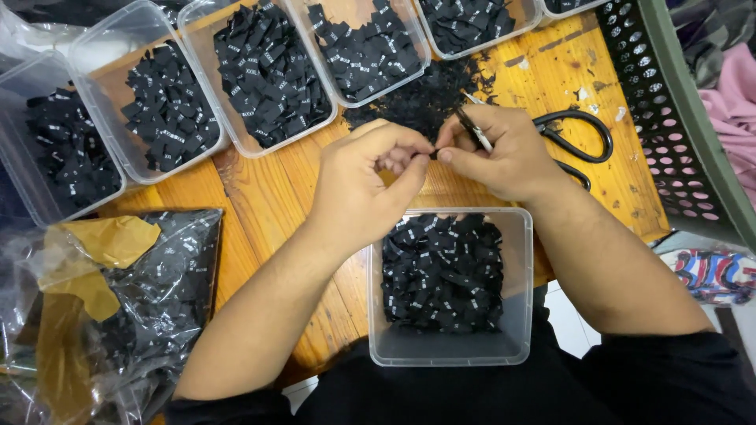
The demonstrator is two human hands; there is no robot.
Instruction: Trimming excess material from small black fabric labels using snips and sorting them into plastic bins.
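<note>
My left hand (364, 182) and my right hand (502, 149) meet above the wooden table (268, 193), fingertips pinched together on a small black label (432, 153). My right hand also grips black-handled scissors (579, 140), whose blades poke out past the thumb. Just below the hands stands a clear plastic tub (516, 315) filled with black woven labels (441, 271). A loose heap of black labels (425, 98) lies on the table behind the hands.
Several clear tubs of black labels (268, 71) line the far side. A plastic bag with labels and brown tape (118, 307) lies at the left. A dark perforated basket (669, 118) stands at the right, with cloth beyond it.
</note>
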